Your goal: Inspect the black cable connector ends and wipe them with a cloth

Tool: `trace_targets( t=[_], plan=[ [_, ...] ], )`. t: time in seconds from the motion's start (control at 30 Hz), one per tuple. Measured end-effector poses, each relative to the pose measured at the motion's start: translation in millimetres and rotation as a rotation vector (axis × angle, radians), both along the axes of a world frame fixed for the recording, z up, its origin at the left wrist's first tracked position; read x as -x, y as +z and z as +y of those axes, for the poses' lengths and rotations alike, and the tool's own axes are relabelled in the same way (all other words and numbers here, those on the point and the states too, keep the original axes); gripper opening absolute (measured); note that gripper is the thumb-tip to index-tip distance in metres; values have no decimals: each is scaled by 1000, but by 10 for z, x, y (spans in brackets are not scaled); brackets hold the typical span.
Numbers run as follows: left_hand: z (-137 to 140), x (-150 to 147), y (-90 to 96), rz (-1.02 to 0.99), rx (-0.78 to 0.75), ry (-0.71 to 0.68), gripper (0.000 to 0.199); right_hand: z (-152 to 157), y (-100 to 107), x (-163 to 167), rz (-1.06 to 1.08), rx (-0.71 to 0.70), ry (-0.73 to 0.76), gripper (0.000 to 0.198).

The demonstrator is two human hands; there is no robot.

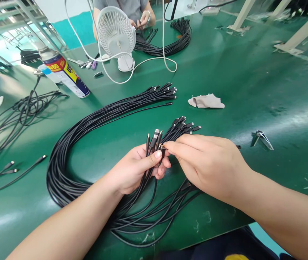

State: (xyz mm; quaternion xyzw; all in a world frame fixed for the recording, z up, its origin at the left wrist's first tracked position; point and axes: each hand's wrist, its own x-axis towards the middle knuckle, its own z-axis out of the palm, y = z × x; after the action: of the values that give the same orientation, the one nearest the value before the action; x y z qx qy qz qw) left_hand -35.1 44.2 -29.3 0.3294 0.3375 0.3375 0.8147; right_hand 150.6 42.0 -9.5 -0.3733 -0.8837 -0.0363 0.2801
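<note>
Cables (154, 137) up in the left hand (136, 164), and that grip is pinching them, thumb pressed across the bunch, plug ends pointing upward! Right hand (213, 164) at one of the plugs, fingertips drawn together there, though I cannot tell whether that grip pinches it. All this above the green bench (243, 86), where a black bundle (58, 162) curves round to the left. Beyond it, a spray can (65, 76) and a white fan (116, 32); off to the right, a pale cloth (207, 101) and nail clippers (265, 139). Across the bench, a co-worker (121, 4) sits beside another coil (179, 41).
</note>
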Motion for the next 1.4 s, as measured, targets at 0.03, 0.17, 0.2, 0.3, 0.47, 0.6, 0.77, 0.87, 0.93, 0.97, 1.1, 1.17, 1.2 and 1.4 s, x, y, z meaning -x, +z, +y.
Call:
trace_targets(
  t=[0.03, 0.17, 0.2, 0.3, 0.47, 0.6, 0.77, 0.87, 0.93, 0.97, 1.1, 1.17, 1.2, 1.4],
  plan=[
    [-1, 3, -3, -2, 3, 0, 21, 1, -1, -2, -2, -3, 0, 26],
    [-7, 10, -9, -6, 9, 3, 21, 4, -1, -7, -9, -8, -1, 26],
    [-8, 10, -9, -4, 9, 4, 21, 4, 0, -8, -12, -7, -1, 26],
    [-6, 8, -9, -1, 15, 5, 21, 5, 3, -14, -18, -11, 1, 27],
    [5, 4, -4, -4, 35, 5, 21, 3, 7, -25, -25, -13, 0, 29],
    [6, 5, -2, -14, 30, 12, 20, 2, 9, -33, -32, -5, -5, 30],
    [0, -1, 5, -17, 30, 15, 20, -1, 7, -44, -50, -24, -4, 31],
    [2, -6, 15, -14, 28, 15, 20, 1, 10, -44, -55, -25, -7, 32],
    [4, -8, 18, -8, 26, 14, 20, 1, 14, -45, -57, -26, -9, 32],
    [4, -8, 19, -5, 25, 12, 21, 0, 16, -47, -61, -26, -10, 33],
    [0, -5, 18, 5, 21, 8, 21, -6, 18, -59, -75, -12, -12, 33],
    [-4, -4, 17, 10, 24, 9, 20, -9, 17, -62, -80, -6, -16, 34],
    [-5, -3, 16, 11, 26, 10, 20, -10, 17, -62, -83, -4, -19, 34],
    [-10, 1, 5, 5, 7, 18, 18, -14, 34, -50, -103, -2, -51, 32]
  ],
)
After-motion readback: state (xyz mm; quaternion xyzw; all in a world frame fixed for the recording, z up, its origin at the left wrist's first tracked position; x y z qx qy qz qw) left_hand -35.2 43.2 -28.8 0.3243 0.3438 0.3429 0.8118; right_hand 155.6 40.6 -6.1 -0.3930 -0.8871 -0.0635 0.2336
